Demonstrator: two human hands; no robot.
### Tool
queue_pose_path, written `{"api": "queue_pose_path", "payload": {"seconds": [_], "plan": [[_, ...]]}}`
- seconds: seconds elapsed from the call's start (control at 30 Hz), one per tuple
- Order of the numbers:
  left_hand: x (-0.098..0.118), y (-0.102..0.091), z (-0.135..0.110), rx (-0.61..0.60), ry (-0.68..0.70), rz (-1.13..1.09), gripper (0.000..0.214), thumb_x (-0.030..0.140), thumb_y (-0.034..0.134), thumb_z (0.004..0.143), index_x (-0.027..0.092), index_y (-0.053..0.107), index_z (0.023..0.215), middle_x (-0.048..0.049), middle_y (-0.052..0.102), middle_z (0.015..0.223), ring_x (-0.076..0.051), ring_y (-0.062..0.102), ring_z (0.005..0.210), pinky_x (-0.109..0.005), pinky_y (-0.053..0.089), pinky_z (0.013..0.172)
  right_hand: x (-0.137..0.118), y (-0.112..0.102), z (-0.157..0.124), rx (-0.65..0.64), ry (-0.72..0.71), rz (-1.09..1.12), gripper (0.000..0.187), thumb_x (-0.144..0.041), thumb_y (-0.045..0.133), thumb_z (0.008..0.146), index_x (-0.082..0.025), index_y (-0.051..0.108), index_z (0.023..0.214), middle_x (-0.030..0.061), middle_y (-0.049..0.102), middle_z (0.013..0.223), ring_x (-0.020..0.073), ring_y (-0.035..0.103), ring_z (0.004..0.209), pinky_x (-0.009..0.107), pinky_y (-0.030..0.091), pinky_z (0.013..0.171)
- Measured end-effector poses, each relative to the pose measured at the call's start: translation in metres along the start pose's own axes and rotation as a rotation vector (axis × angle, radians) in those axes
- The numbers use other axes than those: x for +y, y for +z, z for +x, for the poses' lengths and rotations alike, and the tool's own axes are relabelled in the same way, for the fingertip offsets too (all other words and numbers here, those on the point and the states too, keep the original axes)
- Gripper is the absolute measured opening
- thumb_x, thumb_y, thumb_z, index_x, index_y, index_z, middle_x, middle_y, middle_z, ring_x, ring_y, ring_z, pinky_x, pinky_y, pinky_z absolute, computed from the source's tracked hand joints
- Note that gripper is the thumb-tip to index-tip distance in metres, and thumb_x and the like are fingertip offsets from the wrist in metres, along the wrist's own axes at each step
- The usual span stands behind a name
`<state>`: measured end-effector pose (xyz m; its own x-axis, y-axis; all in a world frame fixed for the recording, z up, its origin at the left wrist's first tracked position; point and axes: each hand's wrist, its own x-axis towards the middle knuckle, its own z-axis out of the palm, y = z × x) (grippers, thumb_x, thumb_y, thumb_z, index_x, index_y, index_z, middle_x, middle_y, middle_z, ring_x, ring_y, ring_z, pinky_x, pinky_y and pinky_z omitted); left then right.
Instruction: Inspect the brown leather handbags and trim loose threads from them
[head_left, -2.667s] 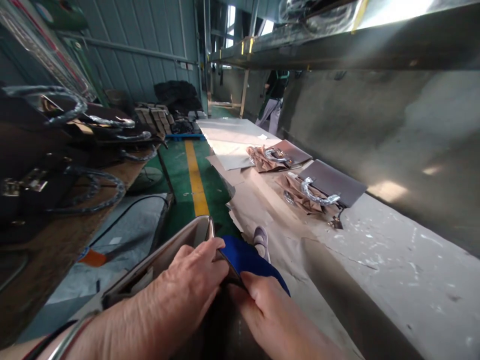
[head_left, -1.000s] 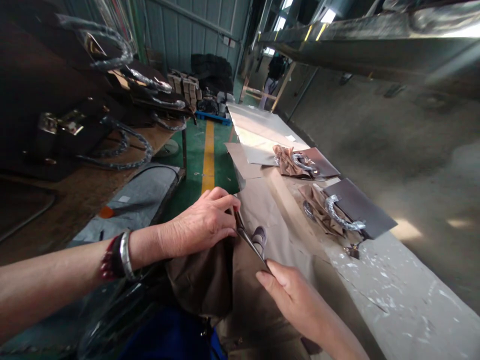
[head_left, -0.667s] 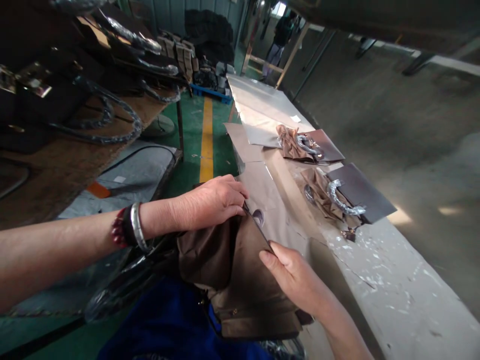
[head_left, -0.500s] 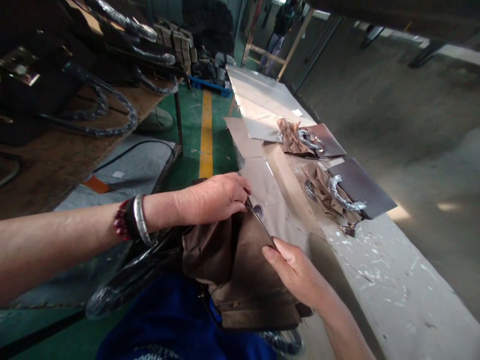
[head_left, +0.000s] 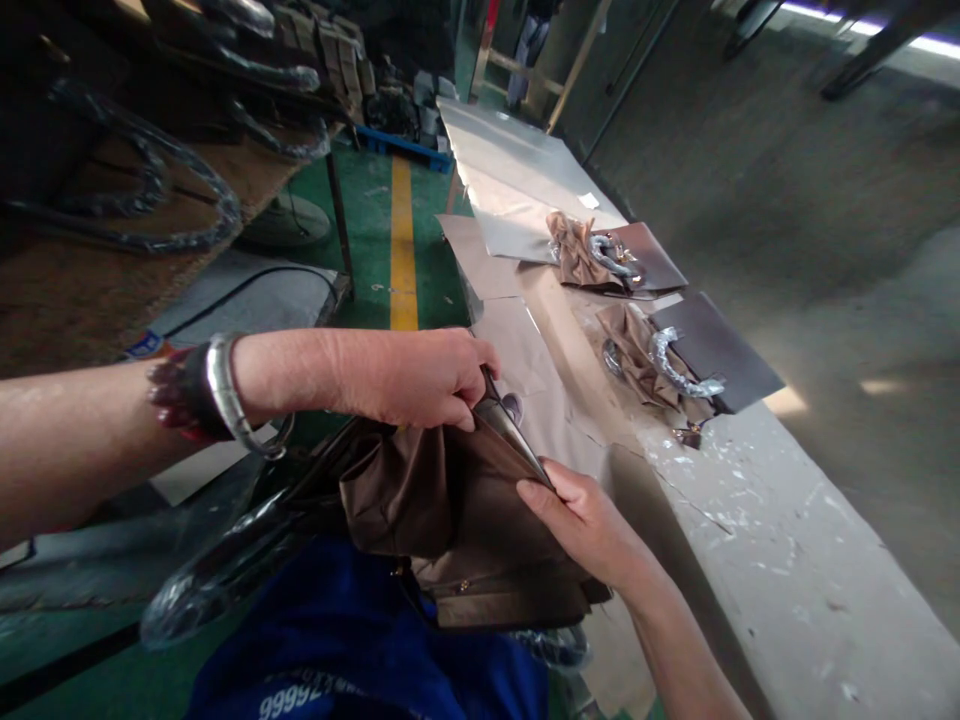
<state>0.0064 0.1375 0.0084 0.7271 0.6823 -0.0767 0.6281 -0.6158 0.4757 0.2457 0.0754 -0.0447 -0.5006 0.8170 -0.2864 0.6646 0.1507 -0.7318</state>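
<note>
A brown handbag (head_left: 487, 500), its brown lining pulled out, rests over my lap against the blue apron (head_left: 360, 640). My left hand (head_left: 435, 378) pinches the far end of the bag's dark edge, fingertips partly hidden behind it. Along the same edge, nearer me, my right hand (head_left: 577, 515) grips with the thumb on the lining side and fingers behind. Between the two hands the edge stands slightly parted, showing a shiny dark strip. A plastic-wrapped handle (head_left: 217, 580) sticks out to the left of the bag, and another wrapped handle (head_left: 555, 645) shows beneath it.
On the pale bench (head_left: 795, 560) at right lie two more brown bag pieces, a nearer one (head_left: 637, 350) and a farther one (head_left: 577, 250), both with wrapped handles. A wooden table (head_left: 67, 300) with dark bags stands left. A person (head_left: 529, 50) stands far back.
My left hand has shifted slightly left, and the bag's edge has parted between my hands. My right hand keeps its hold. The whole view has tilted a little.
</note>
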Motion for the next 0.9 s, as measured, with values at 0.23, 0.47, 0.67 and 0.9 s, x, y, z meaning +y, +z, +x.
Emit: {"api": "queue_pose_path", "payload": {"seconds": [0.23, 0.47, 0.67, 0.9], "plan": [[0.003, 0.003, 0.001, -0.022, -0.009, 0.119, 0.013, 0.014, 0.063, 0.071, 0.015, 0.066, 0.058, -0.0037, 0.058, 0.106, -0.021, 0.051, 0.100, -0.032, 0.038, 0.094, 0.005, 0.001, 0.001, -0.024, 0.051, 0.110, 0.039, -0.053, 0.046, 0.085, -0.020, 0.038, 0.067, -0.0055, 0.028, 0.061, 0.0086, 0.030, 0.055, 0.021, 0.023, 0.047], [0.014, 0.003, 0.011, -0.081, -0.085, 0.239, 0.013, 0.005, 0.057, 0.076, 0.008, 0.065, 0.066, -0.0108, 0.059, 0.111, -0.021, 0.050, 0.099, -0.035, 0.036, 0.096, 0.005, 0.003, 0.001, -0.043, 0.067, 0.189, 0.043, -0.060, 0.048, 0.081, -0.019, 0.042, 0.070, -0.0049, 0.028, 0.063, 0.0090, 0.029, 0.056, 0.022, 0.024, 0.048], [0.006, 0.007, 0.015, -0.030, -0.019, 0.229, 0.015, 0.008, 0.056, 0.076, 0.010, 0.063, 0.063, -0.0078, 0.061, 0.109, -0.020, 0.052, 0.097, -0.033, 0.039, 0.093, 0.009, 0.004, -0.001, 0.007, 0.022, 0.092, 0.044, -0.059, 0.041, 0.085, -0.020, 0.037, 0.065, -0.0054, 0.027, 0.061, 0.0085, 0.030, 0.055, 0.022, 0.023, 0.048], [0.002, 0.008, 0.020, 0.014, -0.026, 0.186, 0.017, 0.011, 0.059, 0.074, 0.012, 0.062, 0.057, -0.0069, 0.064, 0.105, -0.020, 0.058, 0.097, -0.031, 0.042, 0.092, 0.007, 0.007, -0.002, 0.062, -0.002, 0.036, 0.041, -0.049, 0.036, 0.091, -0.021, 0.029, 0.061, -0.0063, 0.024, 0.058, 0.0076, 0.027, 0.052, 0.021, 0.023, 0.047]]}}
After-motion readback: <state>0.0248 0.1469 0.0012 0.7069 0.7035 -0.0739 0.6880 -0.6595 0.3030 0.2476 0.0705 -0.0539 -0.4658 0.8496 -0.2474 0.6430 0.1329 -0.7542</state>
